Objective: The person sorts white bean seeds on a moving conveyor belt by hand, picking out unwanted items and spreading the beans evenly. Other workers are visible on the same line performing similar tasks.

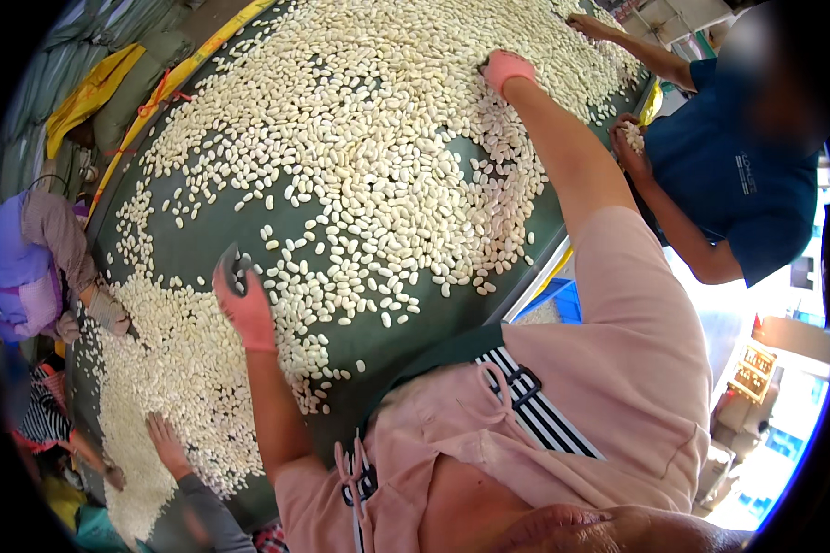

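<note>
A: Beans all over! Pale cream, oval beans lie thick across the far half of the dark green tabletop, with a second dense spread at the near left.

B: And both arms reach out wide over them. The left hand, in a pink glove with dark grey fingers, sits at the edge of a bare patch, thumb and fingers apart in a loose curve, no grip on anything that I can see.

A: What about the right hand?

B: Pink glove too, far out in the thick of the beans. Its fingertips are mostly hidden, so I can't tell whether it's closed around any.

A: So how far along are they?

B: Partway, I'd judge. Wide green patches show through in the middle and nearest the body, with loose beans scattered between, but the deep layers look like plenty left. I can't make out a separate, finished pile.

A: There's company, too: a co-worker in a dark blue shirt holds a small clutch of beans at the right.

B: And a grey-sleeved co-worker has a palm down on the near-left spread. Busy all round!
</note>
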A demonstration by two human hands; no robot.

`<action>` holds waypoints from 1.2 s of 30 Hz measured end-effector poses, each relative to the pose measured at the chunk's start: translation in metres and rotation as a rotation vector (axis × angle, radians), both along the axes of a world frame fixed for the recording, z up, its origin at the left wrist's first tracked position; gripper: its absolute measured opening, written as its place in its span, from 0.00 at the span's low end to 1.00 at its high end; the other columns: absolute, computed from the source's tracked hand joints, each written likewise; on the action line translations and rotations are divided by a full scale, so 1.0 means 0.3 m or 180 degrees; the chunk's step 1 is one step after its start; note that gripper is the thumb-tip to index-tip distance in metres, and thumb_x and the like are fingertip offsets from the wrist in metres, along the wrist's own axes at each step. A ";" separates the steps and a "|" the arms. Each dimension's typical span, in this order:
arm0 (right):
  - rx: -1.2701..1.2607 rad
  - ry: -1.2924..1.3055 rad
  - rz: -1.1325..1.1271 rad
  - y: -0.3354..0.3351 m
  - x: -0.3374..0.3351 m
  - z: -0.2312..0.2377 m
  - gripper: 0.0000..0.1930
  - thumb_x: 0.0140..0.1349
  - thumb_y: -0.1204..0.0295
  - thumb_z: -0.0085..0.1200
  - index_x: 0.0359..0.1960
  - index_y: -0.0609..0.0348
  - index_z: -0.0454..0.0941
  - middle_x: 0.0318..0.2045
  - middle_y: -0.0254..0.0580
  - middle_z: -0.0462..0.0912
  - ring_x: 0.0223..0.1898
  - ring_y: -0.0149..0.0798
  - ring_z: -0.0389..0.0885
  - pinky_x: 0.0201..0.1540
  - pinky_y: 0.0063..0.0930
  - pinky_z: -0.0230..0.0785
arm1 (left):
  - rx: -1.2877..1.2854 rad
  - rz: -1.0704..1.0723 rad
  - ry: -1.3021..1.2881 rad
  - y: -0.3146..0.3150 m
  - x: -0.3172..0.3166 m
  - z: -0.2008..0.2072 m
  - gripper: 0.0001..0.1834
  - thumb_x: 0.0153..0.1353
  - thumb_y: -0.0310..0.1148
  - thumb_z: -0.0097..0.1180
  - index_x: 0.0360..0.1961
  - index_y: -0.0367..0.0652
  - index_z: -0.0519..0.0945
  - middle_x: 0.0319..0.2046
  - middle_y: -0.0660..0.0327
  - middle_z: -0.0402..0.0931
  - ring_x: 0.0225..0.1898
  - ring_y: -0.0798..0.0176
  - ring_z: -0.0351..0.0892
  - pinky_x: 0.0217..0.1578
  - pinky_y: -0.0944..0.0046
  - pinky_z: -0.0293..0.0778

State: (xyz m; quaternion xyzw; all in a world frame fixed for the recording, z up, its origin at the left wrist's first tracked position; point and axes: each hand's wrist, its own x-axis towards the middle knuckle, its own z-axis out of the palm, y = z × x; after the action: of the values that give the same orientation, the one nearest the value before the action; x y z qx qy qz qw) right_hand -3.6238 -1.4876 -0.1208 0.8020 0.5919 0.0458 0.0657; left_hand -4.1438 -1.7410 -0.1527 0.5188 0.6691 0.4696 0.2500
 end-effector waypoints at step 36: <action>-0.0713 0.2279 0.3157 -1.330 -1.110 -0.073 0.15 0.61 0.61 0.49 0.48 0.47 0.79 0.36 0.45 0.85 0.42 0.50 0.83 0.43 0.43 0.74 | -0.0543 -0.0330 -0.1577 -0.586 0.114 0.076 0.27 0.69 0.30 0.50 0.66 0.30 0.64 0.65 0.49 0.65 0.64 0.55 0.65 0.65 0.58 0.60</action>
State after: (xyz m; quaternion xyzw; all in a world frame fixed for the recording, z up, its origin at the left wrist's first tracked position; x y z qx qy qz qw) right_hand -3.9569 -1.8865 -0.1427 0.3854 0.8806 -0.2632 -0.0822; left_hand -4.1096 -1.9168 -0.1298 0.3987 0.5971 0.5109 0.4728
